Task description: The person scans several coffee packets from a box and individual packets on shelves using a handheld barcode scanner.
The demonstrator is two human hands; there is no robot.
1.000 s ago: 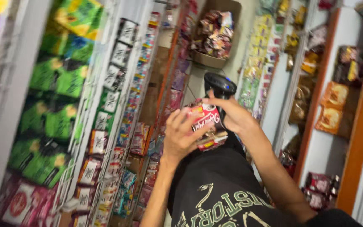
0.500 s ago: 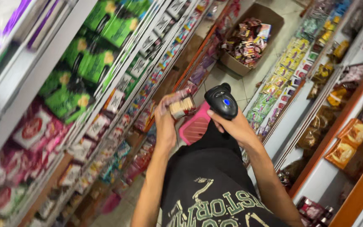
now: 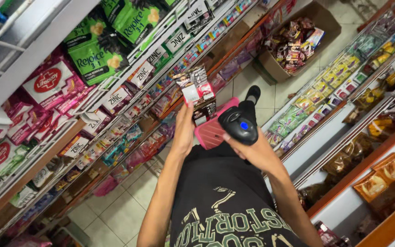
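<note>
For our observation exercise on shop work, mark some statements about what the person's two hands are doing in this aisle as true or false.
1. The left hand holds a strip of small sachets. True.
2. The right hand holds a black handheld scanner with a blue button. True.
3. The brown cardboard box on the floor is empty. False: it is full of packets.
4. A pink plastic basket sits under the hands. True.
5. The right hand rests on a shelf. False: it grips the scanner.

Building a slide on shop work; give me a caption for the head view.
Left hand lifts a sachet strip toward the shelves; right hand holds a black handheld scanner.
</note>
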